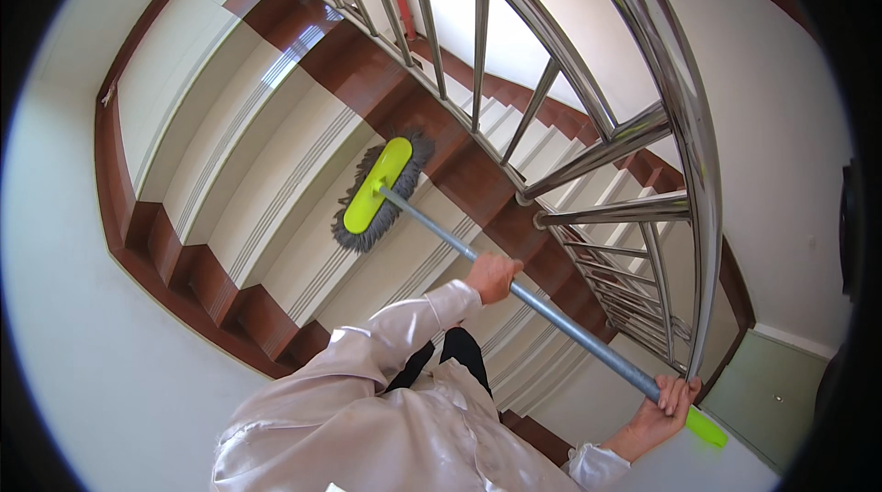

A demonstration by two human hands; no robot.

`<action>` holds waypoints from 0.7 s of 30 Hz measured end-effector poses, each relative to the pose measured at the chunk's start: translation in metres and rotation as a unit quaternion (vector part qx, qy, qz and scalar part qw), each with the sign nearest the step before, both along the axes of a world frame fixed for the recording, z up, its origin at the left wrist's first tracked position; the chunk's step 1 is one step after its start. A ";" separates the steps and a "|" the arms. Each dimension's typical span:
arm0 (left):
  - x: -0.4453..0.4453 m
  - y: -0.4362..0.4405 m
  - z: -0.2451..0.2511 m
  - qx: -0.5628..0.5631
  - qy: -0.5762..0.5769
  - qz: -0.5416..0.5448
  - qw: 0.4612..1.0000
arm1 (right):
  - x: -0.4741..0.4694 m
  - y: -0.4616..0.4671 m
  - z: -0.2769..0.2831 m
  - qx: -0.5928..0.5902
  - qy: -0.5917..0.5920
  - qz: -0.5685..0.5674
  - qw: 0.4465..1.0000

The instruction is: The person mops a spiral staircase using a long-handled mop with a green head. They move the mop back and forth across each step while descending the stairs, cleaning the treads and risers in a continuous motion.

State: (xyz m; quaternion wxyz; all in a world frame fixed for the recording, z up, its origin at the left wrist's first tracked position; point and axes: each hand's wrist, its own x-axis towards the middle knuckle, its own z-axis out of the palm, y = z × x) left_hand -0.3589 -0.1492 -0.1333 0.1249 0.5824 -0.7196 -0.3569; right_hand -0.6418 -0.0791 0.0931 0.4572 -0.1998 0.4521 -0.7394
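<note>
A flat dust mop crosses the view, its lime-green head plate [377, 185] ringed by a grey fringe [365, 238]. The fringe lies over a stair and reaches the brown border on the railing side. From the plate, a grey telescopic pole [582, 337] runs down to the lower right. My left hand [494, 277] is closed around the pole near the joint of its thin and thick sections. Near the far end, my right hand [661, 409] grips the pole just above a lime-green end cap [708, 427], close to the handrail.
Cream stairs [275, 196] with grooved edges and brown side borders rise toward the upper left. A stainless steel railing [699, 168] stands along the right. Beyond it are more stairs [586, 178]. A white wall [138, 354] bounds the left side.
</note>
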 end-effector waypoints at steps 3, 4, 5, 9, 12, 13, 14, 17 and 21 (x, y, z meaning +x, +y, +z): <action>0.016 -0.031 -0.023 -0.122 -0.007 0.045 0.991 | 0.020 -0.015 -0.015 -0.015 -0.002 0.009 1.000; 0.025 -0.042 -0.028 -0.136 -0.021 0.052 0.989 | 0.032 -0.017 -0.019 -0.012 -0.001 0.006 1.000; 0.034 -0.051 -0.033 -0.150 -0.034 0.059 0.986 | 0.042 -0.019 -0.025 -0.008 0.000 0.004 1.000; 0.048 -0.042 -0.025 -0.171 0.002 0.065 0.983 | 0.043 -0.012 -0.034 0.012 0.021 -0.007 1.000; 0.040 -0.002 -0.021 -0.108 -0.021 0.089 0.990 | 0.033 0.000 -0.025 0.025 0.011 0.021 0.999; 0.037 0.016 -0.022 -0.104 -0.030 0.088 0.990 | 0.027 0.005 -0.023 0.023 0.001 0.033 0.999; 0.035 0.032 -0.023 -0.102 -0.040 0.087 0.990 | 0.024 0.010 -0.022 0.034 0.001 0.027 0.999; 0.035 0.063 -0.023 -0.011 -0.054 0.053 0.997 | 0.019 0.023 -0.023 0.066 -0.009 0.005 0.998; 0.025 0.053 -0.020 -0.003 -0.055 0.026 0.998 | 0.014 0.035 -0.017 0.031 -0.018 0.011 0.999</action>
